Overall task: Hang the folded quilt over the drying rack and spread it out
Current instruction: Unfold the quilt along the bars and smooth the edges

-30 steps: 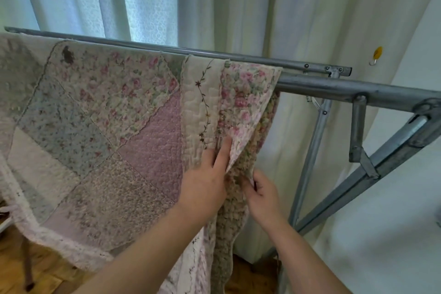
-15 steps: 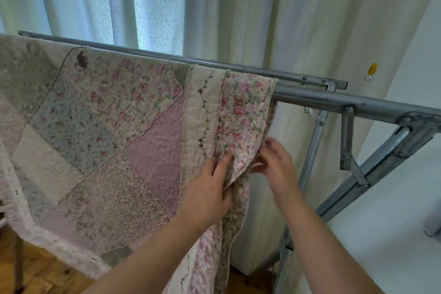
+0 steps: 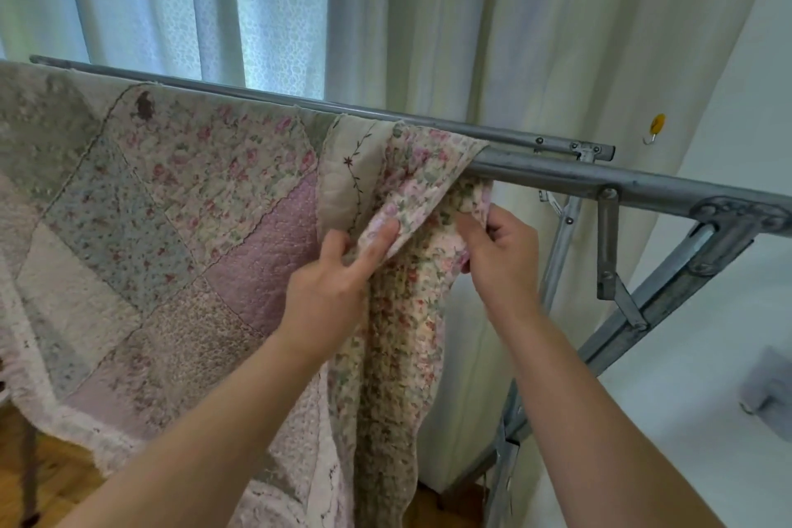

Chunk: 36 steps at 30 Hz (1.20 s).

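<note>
Grey tubular metal drying rack with a hinged brace bolted near its right end; its legs slope down toward a brown wooden floor. A patchwork quilt of pink, lilac, pale blue and cream floral panels is draped over the thick near rail. It covers the rail from the left edge of view; the rail's right end is bare. A thinner far rail runs just behind the quilt's top fold. At left, the hem hangs above the floor.

Both hands grip the quilt draped over the rack.
</note>
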Tool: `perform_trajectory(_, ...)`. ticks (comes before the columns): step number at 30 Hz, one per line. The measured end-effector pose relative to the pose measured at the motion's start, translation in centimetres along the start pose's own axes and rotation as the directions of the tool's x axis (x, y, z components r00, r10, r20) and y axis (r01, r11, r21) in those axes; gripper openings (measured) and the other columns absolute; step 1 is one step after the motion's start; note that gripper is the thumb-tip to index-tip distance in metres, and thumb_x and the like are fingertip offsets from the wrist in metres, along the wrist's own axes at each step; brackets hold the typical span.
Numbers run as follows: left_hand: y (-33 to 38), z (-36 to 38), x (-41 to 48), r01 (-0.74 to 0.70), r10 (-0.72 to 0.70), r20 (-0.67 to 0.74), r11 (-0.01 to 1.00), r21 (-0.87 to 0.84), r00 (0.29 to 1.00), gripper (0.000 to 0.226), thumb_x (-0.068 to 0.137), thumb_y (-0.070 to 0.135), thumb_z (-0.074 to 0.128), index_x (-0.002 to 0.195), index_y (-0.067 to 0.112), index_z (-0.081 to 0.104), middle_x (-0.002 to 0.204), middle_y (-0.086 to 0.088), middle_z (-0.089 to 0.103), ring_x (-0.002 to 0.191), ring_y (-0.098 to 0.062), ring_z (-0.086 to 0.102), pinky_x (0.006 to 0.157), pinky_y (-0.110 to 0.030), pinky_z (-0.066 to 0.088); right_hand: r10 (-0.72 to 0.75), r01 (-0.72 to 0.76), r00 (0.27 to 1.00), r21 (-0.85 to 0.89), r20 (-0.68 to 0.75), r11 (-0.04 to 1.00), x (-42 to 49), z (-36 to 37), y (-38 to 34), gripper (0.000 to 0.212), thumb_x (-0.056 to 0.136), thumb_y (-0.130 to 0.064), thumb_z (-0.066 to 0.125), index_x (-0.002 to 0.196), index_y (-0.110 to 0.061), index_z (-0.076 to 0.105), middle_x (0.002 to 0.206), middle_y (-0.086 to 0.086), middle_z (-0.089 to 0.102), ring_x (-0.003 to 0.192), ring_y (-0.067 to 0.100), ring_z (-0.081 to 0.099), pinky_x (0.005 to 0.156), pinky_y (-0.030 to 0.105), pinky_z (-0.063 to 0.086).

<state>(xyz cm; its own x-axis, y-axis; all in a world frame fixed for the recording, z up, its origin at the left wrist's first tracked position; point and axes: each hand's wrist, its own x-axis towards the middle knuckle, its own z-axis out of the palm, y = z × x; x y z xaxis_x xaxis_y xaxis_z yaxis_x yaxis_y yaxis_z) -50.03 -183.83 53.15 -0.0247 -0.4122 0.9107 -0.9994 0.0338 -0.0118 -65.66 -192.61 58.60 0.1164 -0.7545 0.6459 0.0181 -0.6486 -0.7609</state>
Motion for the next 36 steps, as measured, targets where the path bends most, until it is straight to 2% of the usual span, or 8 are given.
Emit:
perform_trajectory(4, 4.8, 2.2, -1.2, 0.069, -0.036, 0.142, 0.971, -0.228, 0.989, 0.062, 0.076, 0.007, 0.036, 0.138, 0.011, 0.03, 0.087, -0.015, 0.062, 0.041, -0.022, 0.046, 0.029, -0.024, 0.036, -0.036, 0.037, 0.997, -0.01, 0.072, 0.999, -1.0, 0.0, -0.6, 0.029, 0.089, -0.005, 0.056, 0.067, 0.014, 0.055, 0.05, 0.019, 0.053, 0.046, 0.019, 0.048, 0.046, 0.041, 0.042)
perform_trajectory(12, 6.1, 3.9, -1.6, 0.229, -0.184, 0.233, 0.955, -0.189, 0.955, 0.063, 0.081, 0.02, 0.044, 0.14, 0.011, 0.026, 0.095, -0.013, 0.063, 0.058, -0.027, 0.06, 0.037, -0.03, 0.043, 0.134, -0.16, 0.969, 0.114, 0.206, 0.98, -1.1, -0.4, 0.2, 0.014, 0.088, 0.003, 0.052, 0.081, 0.013, 0.059, 0.061, 0.012, 0.055, 0.048, 0.012, 0.05, 0.049, 0.025, 0.044)
perform_trajectory(16, 5.3, 4.0, -3.2, 0.464, -0.425, 0.528, 0.884, 0.065, 0.735, 0.053, 0.087, 0.017, 0.053, 0.134, 0.01, 0.03, 0.124, -0.011, 0.049, 0.097, -0.032, 0.059, 0.065, -0.037, 0.044, 0.334, -0.305, 0.858, -0.135, 0.391, 0.943, -1.9, 0.2, 2.2, 0.017, 0.086, -0.002, 0.052, 0.074, -0.008, 0.062, 0.067, 0.007, 0.059, 0.059, 0.014, 0.055, 0.059, 0.03, 0.047)
perform_trajectory(19, 4.3, 4.4, -4.7, 0.441, -0.445, 0.646, 0.879, 0.182, 0.621, 0.048, 0.089, 0.012, 0.049, 0.131, 0.012, 0.027, 0.127, -0.011, 0.046, 0.094, -0.031, 0.058, 0.06, -0.035, 0.041, 0.404, -0.212, 0.778, -0.405, 0.481, 0.89, -2.4, 0.1, 3.9, 0.03, 0.087, -0.011, 0.056, 0.057, -0.014, 0.058, 0.053, 0.003, 0.053, 0.052, 0.011, 0.049, 0.058, 0.028, 0.04)
perform_trajectory(24, 2.9, 3.8, -5.5, 0.196, -0.404, 0.654, 0.908, 0.369, 0.64, 0.058, 0.091, 0.008, 0.044, 0.142, 0.007, 0.017, 0.145, -0.014, 0.028, 0.094, -0.028, 0.063, 0.059, -0.031, 0.045, 0.378, -0.056, 0.748, -0.514, 0.546, 0.856, -3.0, -0.6, 3.5, 0.046, 0.091, -0.009, 0.052, 0.045, -0.012, 0.05, 0.031, -0.009, 0.05, 0.033, 0.0, 0.051, 0.047, 0.017, 0.045)
perform_trajectory(27, 4.4, 3.6, -6.0, 0.17, -0.367, 0.684, 0.925, 0.34, 0.63, 0.057, 0.091, 0.011, 0.045, 0.141, 0.003, 0.019, 0.139, -0.014, 0.033, 0.098, -0.026, 0.062, 0.063, -0.029, 0.046, 0.357, 0.01, 0.732, -0.533, 0.581, 0.846, -3.7, 0.4, 2.8, 0.032, 0.085, -0.006, 0.052, 0.055, 0.002, 0.06, 0.051, 0.007, 0.064, 0.054, 0.018, 0.065, 0.057, 0.03, 0.055)
perform_trajectory(33, 6.7, 4.9, -9.5, 0.157, -0.217, 0.651, 0.976, 0.15, 0.727, 0.073, 0.032, 0.026, 0.089, 0.097, 0.0, 0.067, 0.059, -0.011, 0.065, 0.025, -0.011, 0.047, 0.024, -0.013, 0.022, 0.434, -0.153, 0.704, -0.477, 0.562, 0.865, -5.0, 0.9, 3.3, 0.017, 0.086, -0.004, 0.049, 0.081, 0.003, 0.063, 0.08, 0.023, 0.065, 0.067, 0.025, 0.059, 0.067, 0.044, 0.055)
perform_trajectory(36, 6.8, 3.4, -9.0, 0.098, -0.246, 0.773, 0.967, 0.233, 0.585, 0.076, 0.066, 0.029, 0.071, 0.127, -0.011, 0.05, 0.075, -0.008, 0.069, 0.045, -0.012, 0.06, 0.037, -0.017, 0.032, 0.473, -0.188, 0.677, -0.489, 0.564, 0.852, -4.7, 1.0, 3.0, 0.021, 0.087, -0.005, 0.048, 0.087, 0.01, 0.063, 0.086, 0.029, 0.066, 0.066, 0.027, 0.06, 0.067, 0.044, 0.055)
